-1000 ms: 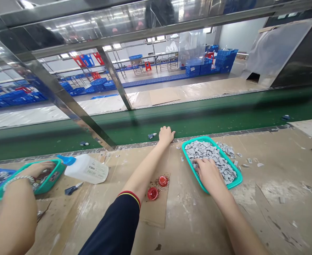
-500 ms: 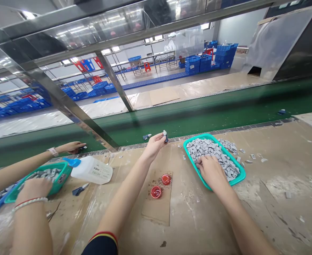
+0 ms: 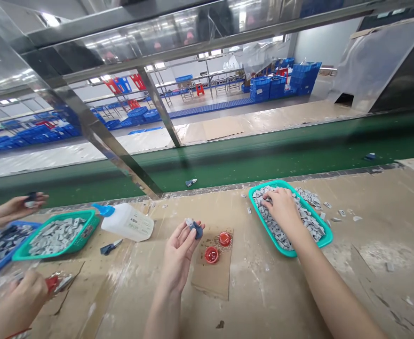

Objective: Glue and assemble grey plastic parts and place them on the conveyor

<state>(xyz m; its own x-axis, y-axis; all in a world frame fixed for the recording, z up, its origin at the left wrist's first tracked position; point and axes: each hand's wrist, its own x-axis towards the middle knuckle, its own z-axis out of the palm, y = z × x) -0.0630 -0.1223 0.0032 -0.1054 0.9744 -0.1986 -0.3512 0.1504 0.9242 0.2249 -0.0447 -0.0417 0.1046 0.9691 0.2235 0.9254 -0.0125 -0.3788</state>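
Observation:
My left hand is closed on a small dark blue-grey plastic part with a whitish tip. It is raised over the table, left of two red caps of reddish liquid on a cardboard piece. My right hand reaches into a green basket heaped with small grey plastic pieces. Its thumb and fingers pinch together at the heap, apparently on one grey piece, partly hidden by the fingers.
A white bottle with a blue spout lies to the left. A co-worker's hands work beside another green basket and a blue tray. Beyond the table edge runs a green conveyor belt carrying a blue-grey part.
My left hand has come back from beside the belt towards the caps, still holding the part. My right hand has shifted slightly within the basket. The co-worker's hands have moved left and down.

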